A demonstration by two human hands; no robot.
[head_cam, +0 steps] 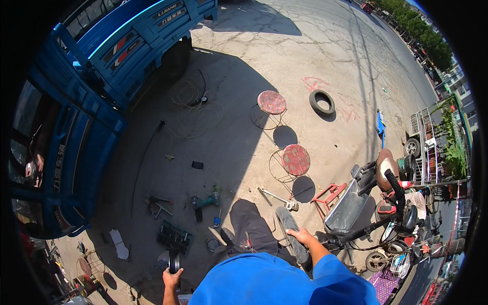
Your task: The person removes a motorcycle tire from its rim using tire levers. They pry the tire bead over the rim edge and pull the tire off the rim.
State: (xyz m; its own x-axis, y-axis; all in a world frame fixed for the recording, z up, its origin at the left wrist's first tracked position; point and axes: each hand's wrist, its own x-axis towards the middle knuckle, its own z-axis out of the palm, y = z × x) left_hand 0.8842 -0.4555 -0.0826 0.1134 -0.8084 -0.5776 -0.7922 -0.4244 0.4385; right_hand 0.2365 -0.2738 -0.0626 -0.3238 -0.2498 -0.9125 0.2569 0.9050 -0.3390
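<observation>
My left hand grips a dark wheel rim, seen nearly edge-on, low at the left. To the right of my knee, my right hand curls over the tread of a dusty grey tyre with an axle sticking out of its side. This wheel stands beside an electric scooter; whether it is joined to it is hidden. An adjustable wrench lies just past the tyre. A green cordless power tool and a dark open tool case lie on the ground ahead of my left hand.
A blue cargo truck fills the left. Two red round stools and a loose tyre are ahead. A red stand and a blue jack are to the right. An air hose trails near the truck.
</observation>
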